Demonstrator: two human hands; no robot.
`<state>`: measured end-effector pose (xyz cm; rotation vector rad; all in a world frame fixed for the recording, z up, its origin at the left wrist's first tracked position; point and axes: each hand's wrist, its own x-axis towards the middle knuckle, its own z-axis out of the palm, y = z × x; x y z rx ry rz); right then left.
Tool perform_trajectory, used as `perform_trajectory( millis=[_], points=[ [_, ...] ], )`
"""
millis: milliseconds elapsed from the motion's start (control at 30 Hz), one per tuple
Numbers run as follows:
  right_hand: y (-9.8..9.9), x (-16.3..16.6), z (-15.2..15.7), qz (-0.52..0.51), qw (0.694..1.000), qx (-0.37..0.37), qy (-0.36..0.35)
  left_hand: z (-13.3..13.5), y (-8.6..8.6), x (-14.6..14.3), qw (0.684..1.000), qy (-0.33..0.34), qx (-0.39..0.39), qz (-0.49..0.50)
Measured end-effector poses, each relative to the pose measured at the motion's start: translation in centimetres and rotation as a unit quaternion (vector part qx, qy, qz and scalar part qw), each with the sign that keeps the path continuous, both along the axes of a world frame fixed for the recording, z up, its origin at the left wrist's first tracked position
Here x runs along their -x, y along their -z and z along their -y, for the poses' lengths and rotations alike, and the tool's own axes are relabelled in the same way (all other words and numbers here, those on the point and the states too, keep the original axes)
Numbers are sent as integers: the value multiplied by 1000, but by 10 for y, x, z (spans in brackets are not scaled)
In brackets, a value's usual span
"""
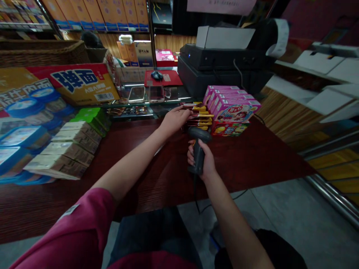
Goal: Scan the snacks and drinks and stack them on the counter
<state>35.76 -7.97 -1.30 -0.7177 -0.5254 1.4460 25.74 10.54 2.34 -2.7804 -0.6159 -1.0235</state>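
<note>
My right hand (203,158) is closed round the grip of a black barcode scanner (198,147), whose head points at a stack of red and yellow packets (200,116) on the dark wooden counter (252,157). My left hand (175,118) rests on the left end of that stack, fingers laid over the top packet. Right of the stack stand several pink snack boxes (232,108). The scanner's cable (196,198) hangs down off the counter edge.
A black cash register (221,71) with a receipt printer stands behind the boxes. Blue tubs (25,108), brown cartons (67,149) and green packs (91,116) crowd the counter's left side. A large yellow and red carton (78,84) lies behind them. Two phones (146,94) lie on the glass top.
</note>
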Motion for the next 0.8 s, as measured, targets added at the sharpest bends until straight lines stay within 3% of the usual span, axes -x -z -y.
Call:
perform_trajectory(
  millis=[133,333,433,533,633,800],
  points=[
    [-1,1,-1,-1,1000,0,-3,1,8,4,997,28,-49,-55],
    [-5,3,3,38,999,18,-12,15,5,-4,998,-23,-4,-63],
    [-6,6,5,63,997,35,-17,28,9,10,995,-57,-9,-80],
    [-8,8,7,98,994,41,-34,49,20,57,991,-83,-20,-102],
    [-10,10,9,130,989,44,-53,76,33,132,987,-119,-11,-106],
    [-18,30,10,160,983,35,-85,124,38,255,967,-246,-31,-53]
  ],
)
